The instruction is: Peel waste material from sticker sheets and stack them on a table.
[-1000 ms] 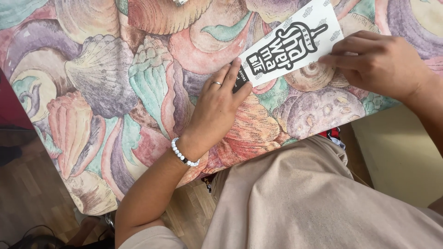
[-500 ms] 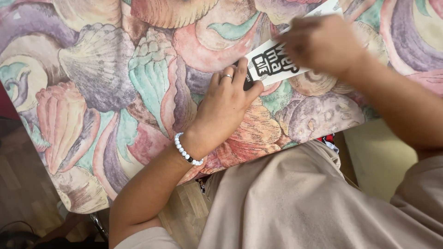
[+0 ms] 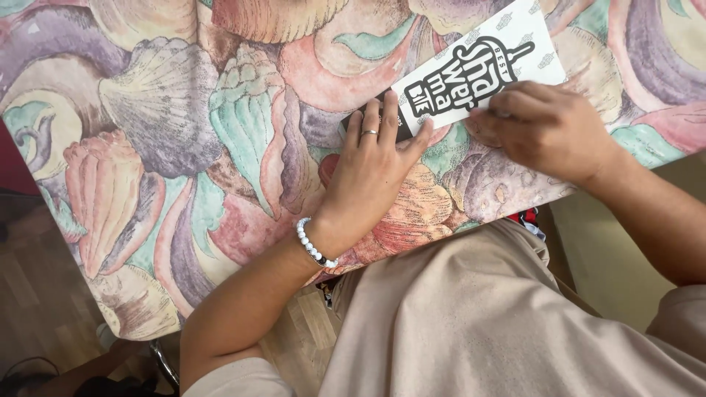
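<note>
While both hands press a white paper sleeve flat, we see it lying on the shell-patterned surface.
Our left hand rests open, fingers spread on its dark end; our right hand pinches its lower edge.

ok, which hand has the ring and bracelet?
The left hand: flat on the shell-print tablecloth, a ring on one finger, white bead bracelet at the wrist. The right hand, bare, pinches the white paper sleeve.
</note>
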